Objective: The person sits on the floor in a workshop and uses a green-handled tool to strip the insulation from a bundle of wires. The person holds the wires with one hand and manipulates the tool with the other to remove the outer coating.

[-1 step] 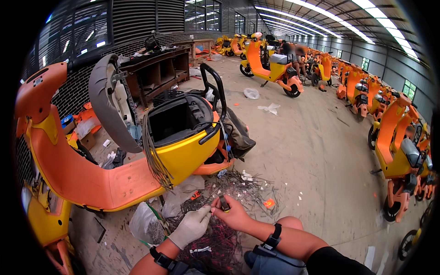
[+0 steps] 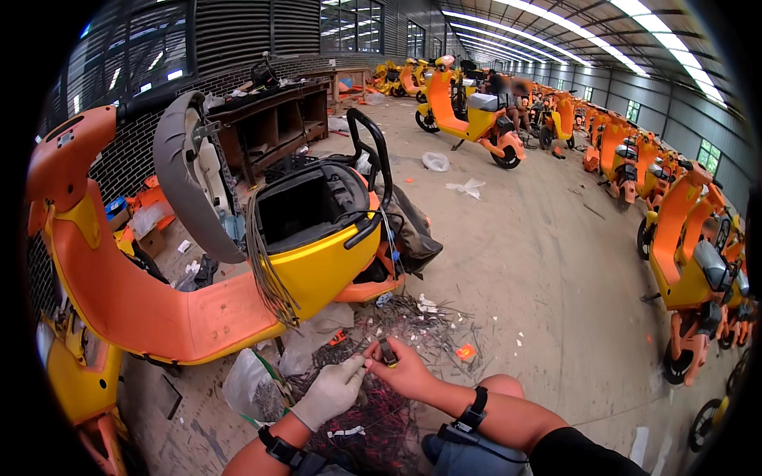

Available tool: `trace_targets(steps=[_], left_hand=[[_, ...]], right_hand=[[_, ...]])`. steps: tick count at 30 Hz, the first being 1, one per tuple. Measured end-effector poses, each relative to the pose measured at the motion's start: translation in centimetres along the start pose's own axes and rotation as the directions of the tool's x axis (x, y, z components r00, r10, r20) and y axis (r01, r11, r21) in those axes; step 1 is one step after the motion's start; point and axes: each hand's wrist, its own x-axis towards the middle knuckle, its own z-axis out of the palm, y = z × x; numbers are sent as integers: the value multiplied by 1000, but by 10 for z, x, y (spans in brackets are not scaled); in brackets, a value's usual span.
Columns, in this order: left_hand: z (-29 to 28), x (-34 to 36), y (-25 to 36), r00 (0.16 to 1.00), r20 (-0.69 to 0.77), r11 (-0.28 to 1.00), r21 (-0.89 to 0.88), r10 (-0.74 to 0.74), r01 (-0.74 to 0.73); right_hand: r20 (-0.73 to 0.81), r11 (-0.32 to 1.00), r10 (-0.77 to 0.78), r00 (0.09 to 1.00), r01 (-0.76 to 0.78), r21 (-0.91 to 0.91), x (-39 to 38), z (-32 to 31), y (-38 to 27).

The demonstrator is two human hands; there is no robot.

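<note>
My left hand (image 2: 332, 391), in a pale work glove, is closed, its fingertips pinched against those of my right hand. What they pinch, if anything, is too small to make out. My bare right hand (image 2: 405, 373) grips a small dark tool with a yellowish edge (image 2: 387, 351); its exact kind is unclear. Below both hands lies a pile of dark and reddish wire scraps (image 2: 381, 424). Just ahead stands a yellow and orange scooter (image 2: 317, 274), its grey seat (image 2: 186, 178) raised over an open storage box (image 2: 309, 210). A bundle of thin cables (image 2: 266, 270) hangs down its side.
A clear plastic bag (image 2: 250, 389) holding scraps sits left of my gloved hand. Orange pieces (image 2: 465, 351) and cut bits litter the floor. Rows of scooters (image 2: 686, 270) line the right side. A wooden desk (image 2: 274, 123) stands behind the near scooter. People (image 2: 516, 103) sit farther back.
</note>
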Motion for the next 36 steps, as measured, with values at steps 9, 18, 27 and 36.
trace_targets(steps=[9, 18, 27, 36], left_hand=[[-15, -2, 33, 900, 281, 764, -478, -333, 432], [-21, -7, 24, 901, 353, 650, -627, -254, 429], [-15, -3, 30, 909, 311, 726, -552, -276, 410], [-9, 1, 19, 940, 236, 848, -419, -245, 326]], right_hand=[[107, 950, -291, 951, 300, -85, -2, -9, -5], [116, 953, -268, 956, 281, -112, -3, -12, -8], [36, 963, -170, 985, 174, -207, -2, -17, -7], [-130, 988, -2, 991, -18, -150, 7, -32, -19]])
